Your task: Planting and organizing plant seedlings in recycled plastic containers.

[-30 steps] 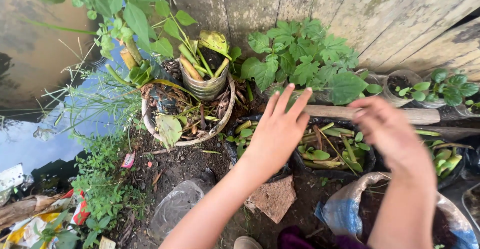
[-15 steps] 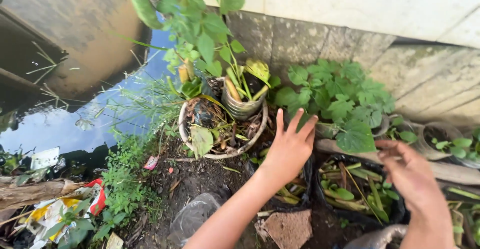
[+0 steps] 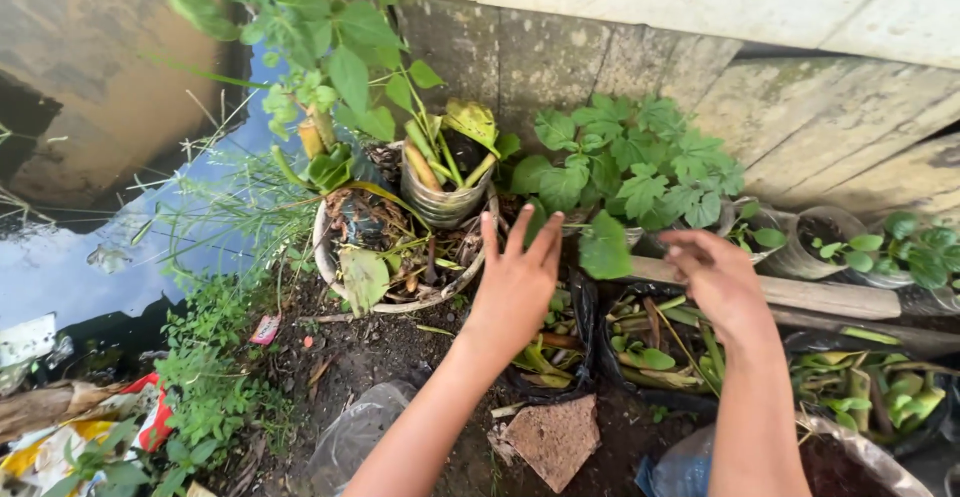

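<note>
Above the black planting bags [image 3: 640, 342], both hands hover empty: left hand [image 3: 515, 282] spread flat, right hand [image 3: 720, 287] loosely curled (fingers down)

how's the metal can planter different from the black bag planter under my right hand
The metal can is rigid, round and shiny; the black bag is soft, dark and slumped open. The can stands raised inside a wide pale pot; the bag sits on the soil. The can's stems stand upright; the bag's cut stems mostly lie flat or lean. Both hold soil and green cuttings.

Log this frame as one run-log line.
left hand: open, fingers spread above black grow bag | right hand: open, empty, above second grow bag | no contact visible
</note>
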